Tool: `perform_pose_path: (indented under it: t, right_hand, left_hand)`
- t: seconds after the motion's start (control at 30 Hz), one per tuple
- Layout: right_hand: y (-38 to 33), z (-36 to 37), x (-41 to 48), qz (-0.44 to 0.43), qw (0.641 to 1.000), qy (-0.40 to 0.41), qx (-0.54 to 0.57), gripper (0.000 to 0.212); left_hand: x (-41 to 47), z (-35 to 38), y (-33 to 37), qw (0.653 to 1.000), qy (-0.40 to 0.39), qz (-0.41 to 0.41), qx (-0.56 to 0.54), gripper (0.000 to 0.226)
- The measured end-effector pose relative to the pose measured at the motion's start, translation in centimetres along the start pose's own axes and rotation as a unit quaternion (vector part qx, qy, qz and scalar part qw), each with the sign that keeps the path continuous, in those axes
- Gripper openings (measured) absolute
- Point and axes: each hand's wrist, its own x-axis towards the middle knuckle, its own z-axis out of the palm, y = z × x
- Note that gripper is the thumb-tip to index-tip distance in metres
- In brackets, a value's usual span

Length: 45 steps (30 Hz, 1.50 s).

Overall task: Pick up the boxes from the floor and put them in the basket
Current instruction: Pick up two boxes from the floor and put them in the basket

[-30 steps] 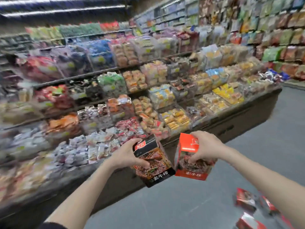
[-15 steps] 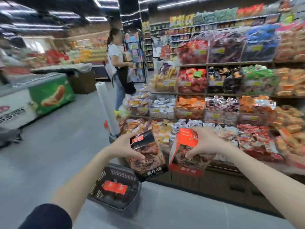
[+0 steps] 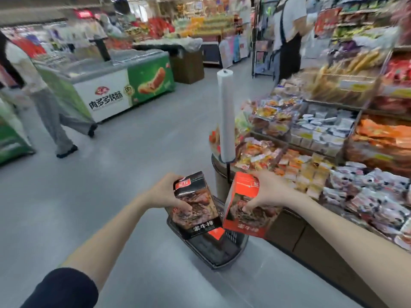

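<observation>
Bright, even store light; faint shadows on floor [image 3: 138,165]. Motion blur throughout, worst at edges; wide-angle bending at borders.

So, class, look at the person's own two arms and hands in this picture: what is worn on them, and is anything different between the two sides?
Both hands, the left hand and the right hand, are bare: no gloves, and no rings or watch that can be seen. The left arm shows a dark sleeve that ends short of the forearm. The right forearm is bare as far as the picture's edge.

basket [image 3: 222,256] (partly behind boxes [image 3: 195,203])
</observation>
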Motion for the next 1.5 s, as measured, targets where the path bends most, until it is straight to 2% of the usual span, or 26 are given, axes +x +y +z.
perform_pose_path:
  t: [0.17, 0.33, 0.47, 0.73, 0.83, 1.0, 1.13, 1.37, 1.5]
  right_hand:
    - [-0.6, 2.0, 9.1, -0.019, 1.000, -0.019, -0.009, 0.079]
    - [-1.9, 3.7, 16.2, -0.027, 0.999, -0.038, -0.021, 0.070]
    - [-2.9, 5.9, 20.6, -0.012, 0.998, -0.052, -0.029, 0.076]
    - [-4.4, 13.2, 27.1, 0.143, 0.989, -0.021, 0.010, 0.098]
    - [-5.2, 16.5, 28.5, 0.222, 0.974, 0.001, 0.036, 0.093]
    - [-5.5, 21.1, 29.3, 0.308, 0.949, 0.021, 0.060, 0.091]
    - [-5.2, 24.6, 29.4, 0.342, 0.938, 0.022, 0.055, 0.095]
    - [-2.4, 30.5, 31.0, 0.327, 0.944, -0.038, 0.033, 0.098]
    - [0.1, 36.7, 32.4, 0.314, 0.949, -0.029, 0.025, 0.092]
  left_hand:
    - [5.7, -1.7, -3.8, 0.999, -0.008, -0.040, 0.017, 0.097]
    - [10.7, -3.3, -6.9, 0.997, -0.017, -0.055, 0.051, 0.075]
    - [15.3, -4.7, -10.3, 0.994, -0.046, -0.046, 0.092, 0.074]
    - [27.5, -6.2, -17.2, 0.973, -0.160, 0.060, 0.159, 0.078]
    - [31.9, -6.0, -19.3, 0.950, -0.210, 0.109, 0.206, 0.083]
    - [36.3, -3.2, -21.7, 0.915, -0.278, 0.166, 0.242, 0.090]
    - [37.8, 0.4, -23.8, 0.899, -0.310, 0.173, 0.255, 0.098]
    - [40.7, 7.6, -28.0, 0.873, -0.334, 0.209, 0.287, 0.103]
    - [43.4, 13.5, -31.1, 0.847, -0.337, 0.250, 0.327, 0.103]
